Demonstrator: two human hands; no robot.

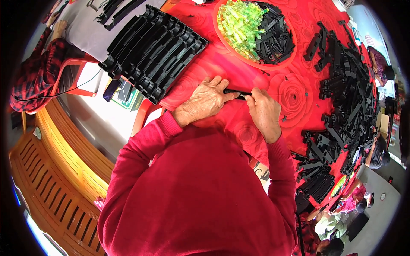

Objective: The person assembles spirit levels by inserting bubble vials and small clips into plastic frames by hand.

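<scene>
A narrow black plastic strip [240, 94] lies between my two hands, low over the red flowered tablecloth. My left hand [204, 101] is pressed around the strip's left end, with its fingers bent toward the cloth and the thumb along the strip. At the other end, my right hand [265, 114] pinches the strip between thumb and curled fingers. Much of the strip is hidden under the fingers. Just beyond my hands stands a round orange-red basin [239, 59] holding yellow-green clear plastic pieces [240, 26] and small black plastic parts [275, 40].
Joined black plastic parts form a ribbed block [156, 53] at the left table edge. A long heap of black plastic parts [346, 94] runs down the right side. A wooden bench [55, 179] is at left. A person in a checked shirt [40, 79] sits at far left; other people are at right.
</scene>
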